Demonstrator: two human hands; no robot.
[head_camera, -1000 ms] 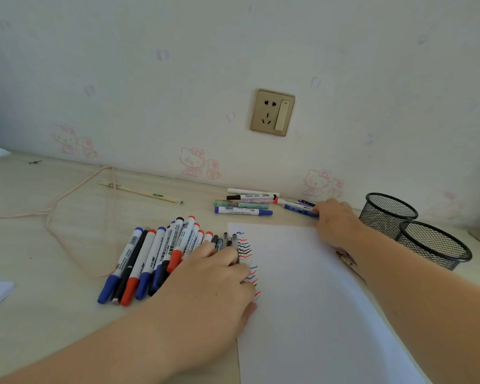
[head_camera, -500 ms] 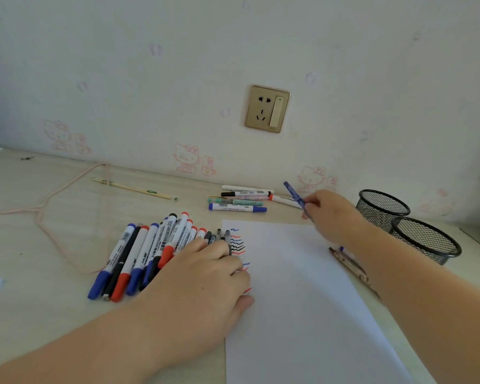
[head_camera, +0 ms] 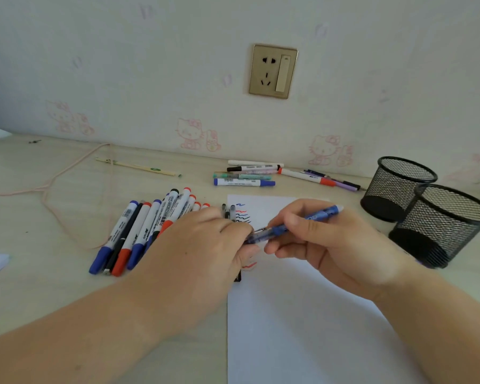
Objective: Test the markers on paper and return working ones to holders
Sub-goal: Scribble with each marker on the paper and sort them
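I have a blue pen (head_camera: 294, 225) held above the white paper (head_camera: 302, 314), lying slantwise across my right hand (head_camera: 336, 245): its blue cap end sticks out past my knuckles toward two o'clock, and its clear front end points down toward eight o'clock. My right thumb and curled fingers are wrapped round the middle of its barrel. My left hand (head_camera: 203, 253) comes in from nine o'clock, fingers bent, and its fingertips (head_camera: 243, 231) pinch the pen's front end, so both hands meet on the one pen; whether that end carries a cap I cannot tell. Under the hands, along the paper's left edge, short wavy test strokes (head_camera: 243, 213) in blue, red and black show, and one more red stroke peeks out beneath my left hand. At ten o'clock of my left hand lies a row of markers (head_camera: 142, 231) side by side on the desk (head_camera: 39, 286), with blue, red and black caps toward me. At twelve o'clock, near the wall, a smaller loose group of pens (head_camera: 250, 176) lies flat. At three o'clock of my right hand stand two black mesh holders (head_camera: 427, 209), upright and touching each other. A pink cord (head_camera: 67, 176) trails over the desk at ten o'clock, and a wall socket (head_camera: 273, 71) sits above.
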